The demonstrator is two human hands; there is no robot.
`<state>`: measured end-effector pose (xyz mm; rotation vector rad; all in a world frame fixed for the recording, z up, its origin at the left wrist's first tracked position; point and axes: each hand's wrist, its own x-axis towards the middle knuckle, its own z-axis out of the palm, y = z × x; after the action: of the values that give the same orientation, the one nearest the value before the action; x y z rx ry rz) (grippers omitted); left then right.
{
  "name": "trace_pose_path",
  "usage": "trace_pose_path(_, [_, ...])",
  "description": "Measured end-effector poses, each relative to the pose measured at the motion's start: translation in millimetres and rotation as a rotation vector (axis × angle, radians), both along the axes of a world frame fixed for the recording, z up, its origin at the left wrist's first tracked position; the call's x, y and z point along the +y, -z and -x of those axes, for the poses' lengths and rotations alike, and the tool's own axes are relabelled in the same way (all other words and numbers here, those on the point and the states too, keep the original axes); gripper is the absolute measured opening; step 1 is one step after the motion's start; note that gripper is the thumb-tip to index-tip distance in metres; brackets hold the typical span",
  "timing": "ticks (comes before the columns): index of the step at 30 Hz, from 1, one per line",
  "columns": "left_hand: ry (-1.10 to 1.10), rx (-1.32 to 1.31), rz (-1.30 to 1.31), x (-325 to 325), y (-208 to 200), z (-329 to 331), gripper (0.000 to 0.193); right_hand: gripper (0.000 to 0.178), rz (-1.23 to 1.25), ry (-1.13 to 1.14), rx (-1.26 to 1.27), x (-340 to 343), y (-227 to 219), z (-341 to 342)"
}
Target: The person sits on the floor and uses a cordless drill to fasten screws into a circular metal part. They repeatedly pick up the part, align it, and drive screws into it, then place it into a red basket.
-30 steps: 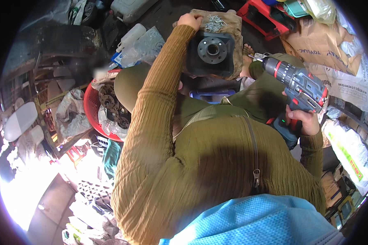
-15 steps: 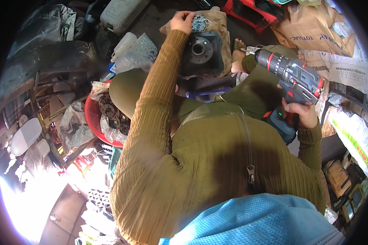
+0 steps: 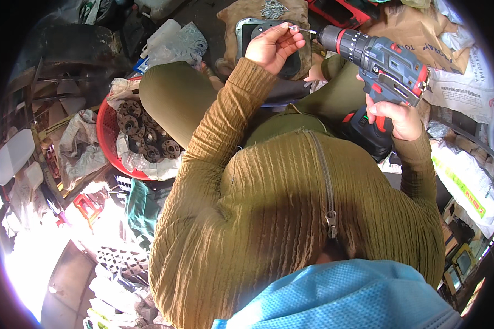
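My right hand (image 3: 396,114) is wrapped round the grip of a grey, black and red cordless drill (image 3: 381,64), whose bit points left. Just off the bit's tip, my left hand (image 3: 270,50) pinches a small screw (image 3: 293,27) between thumb and finger, lined up with the bit. Whether bit and screw touch is too small to tell. Below the left hand lies a dark square plate (image 3: 247,34) with a round disc on it, partly hidden by the hand. Beyond it, a pile of silvery screws (image 3: 273,9) rests on a brown paper sack (image 3: 299,15).
To the left stands a red basket (image 3: 105,134) holding several round metal hubs (image 3: 148,131). Clear plastic bags (image 3: 178,46) lie past my left knee. A red plastic frame (image 3: 340,12), a brown paper bag (image 3: 411,33) and white sacks (image 3: 461,186) crowd the right side.
My left hand has come back from the screw pile towards the drill, with a screw now in its fingers. The drill has shifted a little left and up, its bit meeting the left hand's fingertips.
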<state>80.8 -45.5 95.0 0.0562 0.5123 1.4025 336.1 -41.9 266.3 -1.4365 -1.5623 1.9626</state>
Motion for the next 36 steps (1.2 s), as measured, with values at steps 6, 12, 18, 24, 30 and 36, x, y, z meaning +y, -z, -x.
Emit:
trace_pose_path(6, [-0.068, 0.046, -0.029, -8.9, -10.3, -3.3, 0.021, 0.056, -0.043, 0.003, -0.013, -5.1, -0.1, 8.3])
trace_pose_path(12, [-0.102, -0.035, 0.028, -12.7, -16.9, -7.7, 0.021, 0.056, -0.065, -0.009, -0.045, -6.0, -1.6, 13.7])
trace_pose_path(18, [-0.12, 0.006, -0.099, -7.9, 12.6, -6.0, 0.023, 0.056, -0.074, -0.072, -0.099, 8.1, 5.5, 16.4])
trace_pose_path(24, [-0.576, 1.402, 0.469, 13.7, 99.3, 55.5, 0.046, 0.025, 0.039, -0.211, -0.331, 58.0, 24.8, 25.4])
trace_pose_path(30, [0.384, 2.163, 0.256, -8.8, 140.9, 34.6, 0.103, 0.016, 0.044, -0.327, -0.532, 83.0, 43.1, 49.5])
trace_pose_path(36, [0.089, 2.063, 0.061, -2.9, 128.1, 34.7, 0.12, 0.013, 0.078, -0.373, -0.485, 87.3, 47.7, 70.2])
